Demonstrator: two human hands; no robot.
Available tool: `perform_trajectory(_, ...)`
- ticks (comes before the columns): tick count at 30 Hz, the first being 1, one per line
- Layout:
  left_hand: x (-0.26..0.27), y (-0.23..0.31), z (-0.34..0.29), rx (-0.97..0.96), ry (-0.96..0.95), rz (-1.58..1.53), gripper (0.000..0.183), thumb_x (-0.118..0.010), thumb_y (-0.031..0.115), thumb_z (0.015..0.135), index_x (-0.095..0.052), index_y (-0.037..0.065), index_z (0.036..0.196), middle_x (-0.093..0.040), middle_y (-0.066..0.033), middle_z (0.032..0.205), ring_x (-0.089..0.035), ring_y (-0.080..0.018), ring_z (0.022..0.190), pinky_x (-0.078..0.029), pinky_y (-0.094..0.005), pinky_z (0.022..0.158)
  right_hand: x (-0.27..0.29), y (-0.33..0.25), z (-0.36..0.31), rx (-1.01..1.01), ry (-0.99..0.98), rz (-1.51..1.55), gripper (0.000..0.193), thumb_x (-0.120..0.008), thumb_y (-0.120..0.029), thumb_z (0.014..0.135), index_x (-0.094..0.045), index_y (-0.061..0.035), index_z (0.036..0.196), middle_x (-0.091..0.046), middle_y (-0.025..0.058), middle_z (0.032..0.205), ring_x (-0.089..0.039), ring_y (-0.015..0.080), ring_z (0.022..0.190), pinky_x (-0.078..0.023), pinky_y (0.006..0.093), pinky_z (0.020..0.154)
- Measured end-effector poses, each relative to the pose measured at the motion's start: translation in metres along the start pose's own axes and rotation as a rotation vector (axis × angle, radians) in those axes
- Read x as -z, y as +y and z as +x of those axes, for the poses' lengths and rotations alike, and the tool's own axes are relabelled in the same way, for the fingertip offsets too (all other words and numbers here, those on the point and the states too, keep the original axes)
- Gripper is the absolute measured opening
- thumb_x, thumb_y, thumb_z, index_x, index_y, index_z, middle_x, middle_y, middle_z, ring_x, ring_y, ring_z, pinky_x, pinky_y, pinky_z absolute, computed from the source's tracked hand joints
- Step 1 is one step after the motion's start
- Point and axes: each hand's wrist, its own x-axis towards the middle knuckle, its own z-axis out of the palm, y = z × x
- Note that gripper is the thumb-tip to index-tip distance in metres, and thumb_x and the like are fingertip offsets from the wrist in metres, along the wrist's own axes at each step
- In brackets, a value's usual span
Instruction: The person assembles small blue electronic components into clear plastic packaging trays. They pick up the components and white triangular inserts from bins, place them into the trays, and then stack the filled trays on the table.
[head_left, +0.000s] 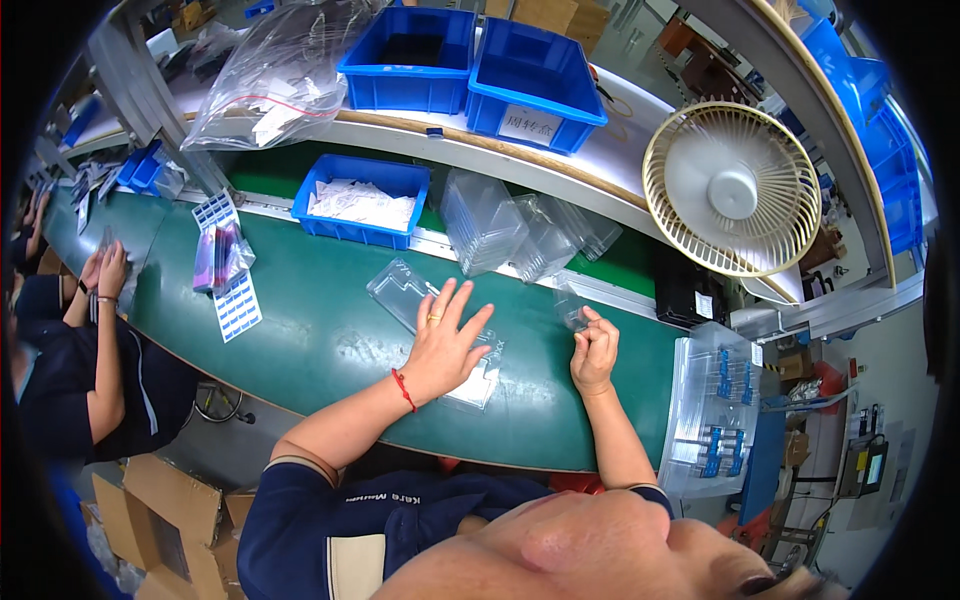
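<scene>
My left hand (442, 345), with a ring and a red string bracelet, has its fingers spread over the green bench. It partly covers a clear plastic blister tray (398, 288); whether it presses on the tray I cannot tell. Close below the fingers lies another clear piece with a whitish area (478, 388). To the right, the fingers of my right hand (595, 352) are pinched on a clear plastic piece (569, 303), held above the bench. Stacked clear blister trays (480, 222) stand just beyond both hands.
A blue bin (415, 238) of white slips sits behind the bench (320, 375). A fan (732, 190) stands at the right near more blue bins (530, 75) on the shelf. A clear tray with blue parts (700, 440) lies at the right edge. Another person (90, 370) works at far left.
</scene>
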Motion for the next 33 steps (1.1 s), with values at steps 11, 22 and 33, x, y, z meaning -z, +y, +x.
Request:
perform_trajectory(11, -0.015, -0.002, 0.003, 0.305, -0.108, -1.489, 0.036, -0.054, 0.011, 0.097, -0.048, 0.000, 0.130, -0.061, -0.0109, 0.113, -0.058, -0.0122, 0.088, -0.049, -0.0256, 0.073, 0.006, -0.113, 0.033, -1.196, 0.154, 1.531, 0.022, -0.049, -0.024, 0.100, -0.052, -0.0027, 0.097, -0.055, 0.0083, 0.095, -0.066, 0.0337, 0.094, -0.059, 0.0350, 0.065)
perform_trajectory(22, -0.017, 0.000, -0.017, 0.413, -0.258, -1.629, 0.010, -0.066, 0.010, 0.090, -0.062, 0.001, 0.092, -0.063, -0.0048, 0.077, -0.057, -0.0118, 0.056, -0.047, -0.0225, 0.050, -0.008, -0.158, 0.015, -0.832, -0.108, 0.711, 0.094, -0.082, -0.014, 0.070, -0.027, -0.0085, 0.146, -0.045, 0.0178, 0.126, -0.062, 0.0193, 0.086, -0.054, 0.0287, 0.066)
perform_trajectory(33, -0.026, 0.001, -0.012, 0.444, -0.414, -1.706, 0.010, -0.061, 0.013, 0.094, -0.059, 0.004, 0.094, -0.058, -0.0043, 0.082, -0.057, -0.0107, 0.071, -0.052, -0.0236, 0.049, 0.044, -0.108, -0.016, -0.974, 0.107, 0.398, 0.080, -0.080, -0.024, 0.071, -0.040, -0.0022, 0.137, -0.052, 0.0174, 0.120, -0.062, 0.0260, 0.095, -0.053, 0.0358, 0.078)
